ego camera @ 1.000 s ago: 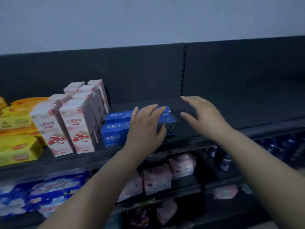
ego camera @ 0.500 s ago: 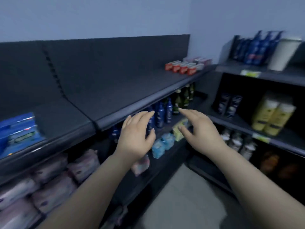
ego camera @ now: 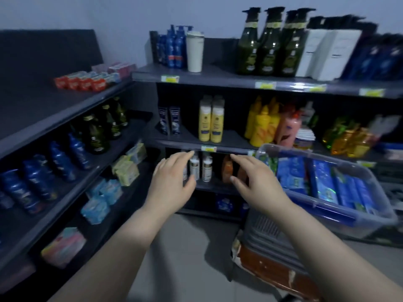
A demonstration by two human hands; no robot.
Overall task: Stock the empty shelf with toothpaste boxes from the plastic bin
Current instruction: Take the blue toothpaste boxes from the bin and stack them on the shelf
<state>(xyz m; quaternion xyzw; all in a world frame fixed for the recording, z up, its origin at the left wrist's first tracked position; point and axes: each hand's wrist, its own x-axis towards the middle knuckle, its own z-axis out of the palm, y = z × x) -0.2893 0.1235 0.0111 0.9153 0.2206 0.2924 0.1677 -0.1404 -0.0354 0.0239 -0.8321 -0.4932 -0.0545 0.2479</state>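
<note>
1. Our left hand [ego camera: 172,182] and right hand [ego camera: 255,182] both hang in mid-air with the fingers loosely spread and nothing in either. The right one is just beside the near-left corner of the plastic bin [ego camera: 359,227], not touching it.
2. The toothpaste boxes [ego camera: 322,182] lie flat in the bin in close rows, blue with a glossy sheen. The frame is too blurred for us to read or count them.
3. We judge each box light and fairly stiff along its length, but thin card that dents if squeezed hard. The shiny print may slide against skin.
4. We would take a box across its long sides, thumb on one face and fingers on the other, near the middle. Several could be clamped together between both palms at the ends.
5. Because the rows sit tight, the first box probably needs lifting by an end before our fingers can get round it.
6. The empty shelf [ego camera: 32,105] is the dark, flat top tier on the left, bare except for red boxes [ego camera: 82,81] at its far end. It looks smooth, so boxes should slide into line.
7. The bin appears to rest on a grey crate [ego camera: 266,232] to our right, above a pale tiled floor [ego camera: 185,247].
8. Blue bottles [ego camera: 61,160] fill the tier below the shelf, and the corner is dim and narrow.
</note>
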